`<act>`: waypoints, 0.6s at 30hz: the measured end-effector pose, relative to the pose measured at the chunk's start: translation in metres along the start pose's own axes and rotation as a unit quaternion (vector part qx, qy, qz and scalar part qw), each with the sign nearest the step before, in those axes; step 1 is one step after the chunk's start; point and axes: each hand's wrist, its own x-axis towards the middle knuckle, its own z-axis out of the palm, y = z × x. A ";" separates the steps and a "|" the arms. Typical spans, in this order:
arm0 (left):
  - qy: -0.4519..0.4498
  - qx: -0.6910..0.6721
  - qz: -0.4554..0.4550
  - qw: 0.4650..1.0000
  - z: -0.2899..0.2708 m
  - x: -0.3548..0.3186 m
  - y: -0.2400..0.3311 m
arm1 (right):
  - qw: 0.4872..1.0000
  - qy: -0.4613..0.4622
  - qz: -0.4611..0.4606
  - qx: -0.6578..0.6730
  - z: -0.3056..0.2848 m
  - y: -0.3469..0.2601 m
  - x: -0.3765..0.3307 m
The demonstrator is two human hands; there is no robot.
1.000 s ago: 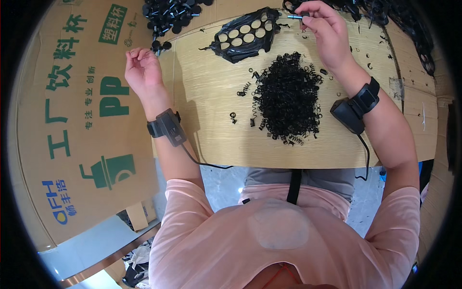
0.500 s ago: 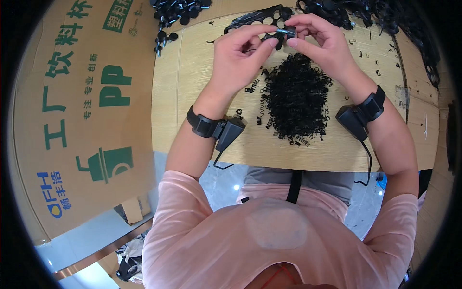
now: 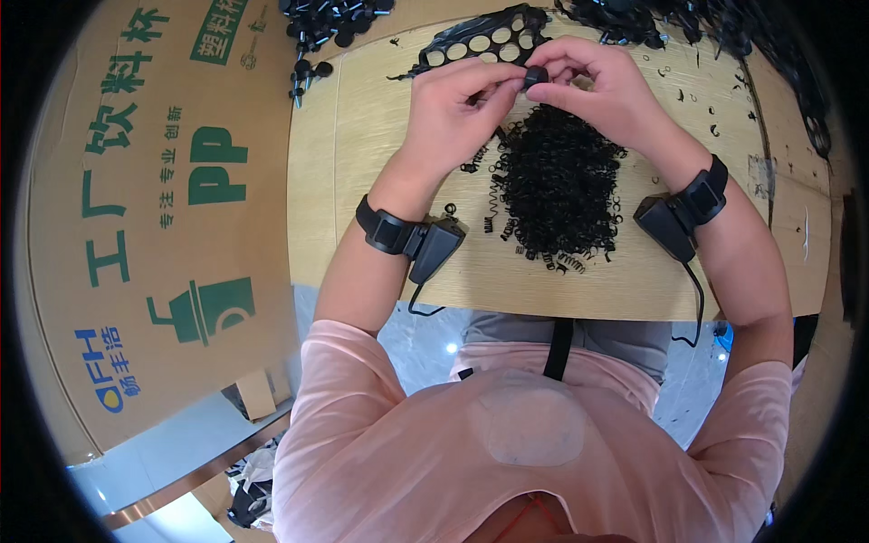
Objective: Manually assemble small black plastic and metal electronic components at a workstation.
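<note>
A small black-headed screw (image 3: 536,76) is held up between my two hands above the far part of the table. My right hand (image 3: 593,86) pinches its round black head between thumb and fingers. At the shank side, the thumb and fingertips of my left hand (image 3: 466,95) close together and hide the metal. Just below the hands lies a heap of curly black shavings (image 3: 561,190), with loose curls around its edge. Behind the hands is a black strip with round holes (image 3: 475,41), partly covered by my fingers.
Several black-headed screws (image 3: 339,20) lie at the far left. More black pieces and strips (image 3: 625,18) are piled at the far right. Small scraps dot the right side of the wooden table (image 3: 348,253). A large printed cardboard box (image 3: 163,262) stands along the left.
My left fingertips have moved closer to the black head, covering the metal shank that showed before. The head has turned, and the hands have shifted slightly down, exposing more of the strip.
</note>
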 end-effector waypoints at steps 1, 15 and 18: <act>-0.011 0.032 0.008 0.999 -0.001 0.000 0.001 | 1.000 -0.003 0.007 -0.002 0.000 0.000 0.000; 0.011 0.140 0.118 0.983 0.011 0.004 -0.003 | 0.997 0.061 0.036 -0.033 0.000 0.001 0.001; -0.015 0.097 0.056 0.994 0.010 0.006 0.002 | 0.994 0.084 0.052 0.042 0.000 0.000 0.000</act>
